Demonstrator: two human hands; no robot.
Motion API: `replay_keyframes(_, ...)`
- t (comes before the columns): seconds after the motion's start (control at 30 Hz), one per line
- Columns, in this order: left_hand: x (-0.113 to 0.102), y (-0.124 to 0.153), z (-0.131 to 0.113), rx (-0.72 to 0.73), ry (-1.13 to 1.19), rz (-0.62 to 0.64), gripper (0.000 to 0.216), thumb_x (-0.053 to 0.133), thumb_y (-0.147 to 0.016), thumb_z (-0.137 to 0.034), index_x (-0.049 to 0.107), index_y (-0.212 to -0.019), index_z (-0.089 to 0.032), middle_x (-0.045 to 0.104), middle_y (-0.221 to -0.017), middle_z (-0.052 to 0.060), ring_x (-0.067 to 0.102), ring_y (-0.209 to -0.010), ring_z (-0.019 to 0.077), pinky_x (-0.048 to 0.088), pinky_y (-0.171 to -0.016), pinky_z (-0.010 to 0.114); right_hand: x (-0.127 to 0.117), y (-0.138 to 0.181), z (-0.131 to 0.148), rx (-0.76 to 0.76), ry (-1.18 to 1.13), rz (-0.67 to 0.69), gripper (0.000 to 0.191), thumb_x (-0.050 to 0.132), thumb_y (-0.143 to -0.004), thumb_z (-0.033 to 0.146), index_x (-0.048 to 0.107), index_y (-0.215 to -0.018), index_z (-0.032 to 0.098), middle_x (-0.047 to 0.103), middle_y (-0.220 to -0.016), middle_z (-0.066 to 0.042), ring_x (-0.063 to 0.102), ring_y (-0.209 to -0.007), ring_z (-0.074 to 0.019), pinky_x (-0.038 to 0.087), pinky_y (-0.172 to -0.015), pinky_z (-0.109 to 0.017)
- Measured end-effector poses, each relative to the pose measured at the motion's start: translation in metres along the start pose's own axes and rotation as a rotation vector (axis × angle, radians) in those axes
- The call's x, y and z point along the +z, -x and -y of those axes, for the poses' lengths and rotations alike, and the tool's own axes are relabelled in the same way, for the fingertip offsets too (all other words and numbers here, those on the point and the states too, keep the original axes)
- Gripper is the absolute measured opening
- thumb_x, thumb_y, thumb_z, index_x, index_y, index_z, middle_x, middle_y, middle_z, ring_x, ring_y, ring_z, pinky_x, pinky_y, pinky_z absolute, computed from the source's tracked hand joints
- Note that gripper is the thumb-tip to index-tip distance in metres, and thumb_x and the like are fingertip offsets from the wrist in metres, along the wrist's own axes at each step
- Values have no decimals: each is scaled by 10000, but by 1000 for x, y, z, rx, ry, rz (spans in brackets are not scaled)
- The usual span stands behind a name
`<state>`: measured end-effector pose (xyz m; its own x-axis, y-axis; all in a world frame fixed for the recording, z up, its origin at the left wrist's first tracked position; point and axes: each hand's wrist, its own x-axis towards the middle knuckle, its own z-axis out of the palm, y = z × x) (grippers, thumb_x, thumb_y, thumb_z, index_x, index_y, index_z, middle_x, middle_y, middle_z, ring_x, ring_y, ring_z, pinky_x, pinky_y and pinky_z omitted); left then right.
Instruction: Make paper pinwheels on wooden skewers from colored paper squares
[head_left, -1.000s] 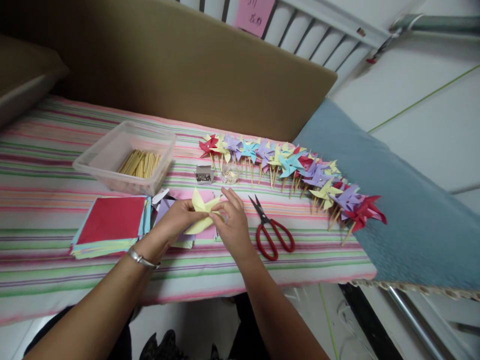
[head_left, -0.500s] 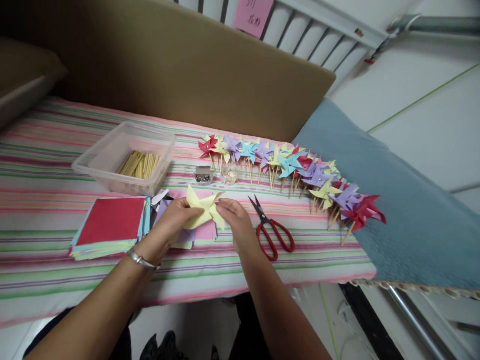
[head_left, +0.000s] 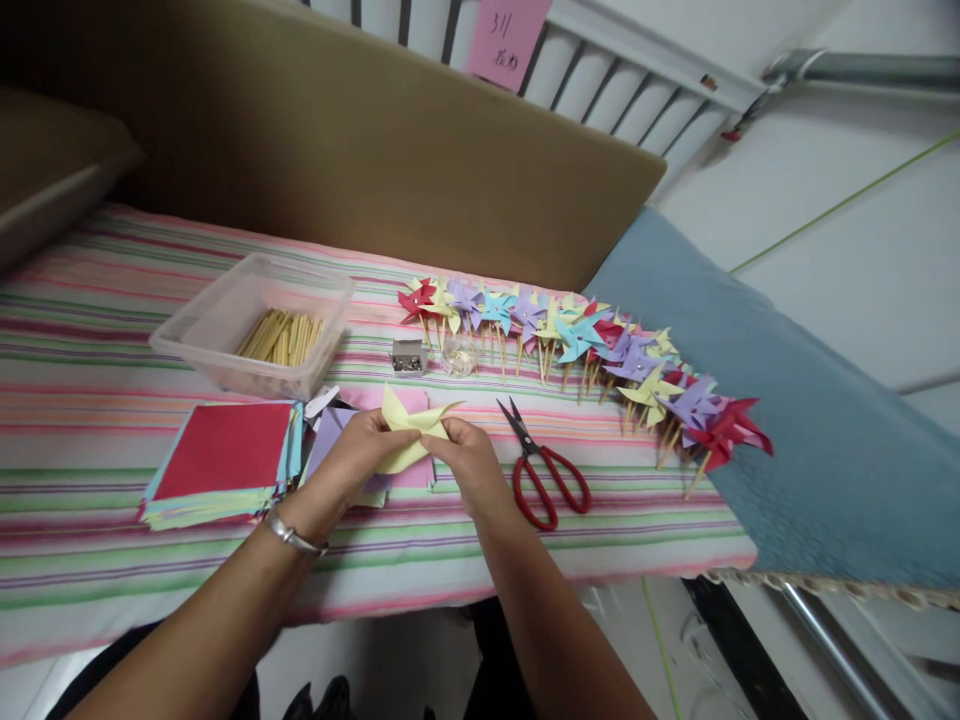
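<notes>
Both my hands hold one yellow paper pinwheel over the cloth, its corners folded toward the middle. My left hand pinches it from the left, thumb on its centre. From the right, my right hand presses its thumb and fingers on the same centre, the two thumbs almost meeting. Beneath lie pink and purple paper sheets, partly covered by my hands. Red-handled scissors rest with blades apart to the right of my right hand. Left of my left wrist sits a stack of coloured paper squares.
A clear plastic box holds short wooden sticks. Behind my hands stand a small box of metal pins and a round clear container. Finished pinwheels on sticks line the back right. A cardboard panel rises behind.
My right hand has moved left from the pinwheel's right edge to its centre. My left thumb has also come to the middle, and a right-hand corner is now folded inward.
</notes>
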<state>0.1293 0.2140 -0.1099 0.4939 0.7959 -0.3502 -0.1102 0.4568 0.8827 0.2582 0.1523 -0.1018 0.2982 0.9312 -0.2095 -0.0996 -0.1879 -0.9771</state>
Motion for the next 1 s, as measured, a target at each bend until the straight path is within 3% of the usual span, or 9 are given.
replay_keyframes(0.3,-1,2,-4,-9,-11,-13,309,779,-532,-233,715,-806,-105,717,-716,66,617,-588,163,446,-579,254,-1,2,4,-32,2,63,164,680,-650,215,666,-807,170,704,-768,6,625,-707,-157,472,-679,-261)
replay_keyframes(0.4,-6,3,-12,49,13,-53,315,782,-526,-236,709,-805,-109,715,-726,57,610,-589,155,443,-576,244,-5,2,7,-80,6,71,182,683,-682,267,655,-834,171,714,-812,-8,645,-768,-163,488,-738,-275)
replay_keyframes(0.47,-13,4,-22,118,48,-125,290,787,-523,-243,701,-766,-111,704,-703,44,594,-572,140,431,-558,231,-8,-1,6,-130,69,4,218,668,-712,313,656,-873,167,722,-870,-36,658,-826,-176,499,-779,-293)
replay_keyframes(0.6,-28,10,-45,330,222,-252,276,783,-543,-227,690,-782,-125,704,-761,29,596,-615,123,434,-571,210,-12,-22,2,-220,530,-134,271,535,-825,345,660,-978,159,725,-961,-71,673,-876,-180,516,-788,-295)
replay_keyframes(0.77,-38,17,-60,499,329,-343,345,768,-578,-216,689,-903,-134,713,-915,45,645,-796,163,487,-702,236,6,-77,20,-251,929,-119,209,524,-826,264,708,-907,209,723,-982,-31,652,-934,-173,472,-808,-258)
replay_keyframes(0.9,-48,19,-67,566,358,-424,365,763,-575,-228,692,-921,-137,715,-939,52,656,-857,195,505,-780,281,34,-119,37,-162,1246,-66,194,528,-784,168,720,-765,193,727,-879,-58,658,-903,-216,449,-739,-263)
replay_keyframes(1.0,-57,19,-74,611,379,-447,358,752,-590,-237,693,-927,-132,714,-933,54,654,-881,202,503,-812,289,52,-143,37,-45,1438,-41,145,593,-742,142,719,-812,156,721,-899,-115,668,-888,-254,454,-700,-278)
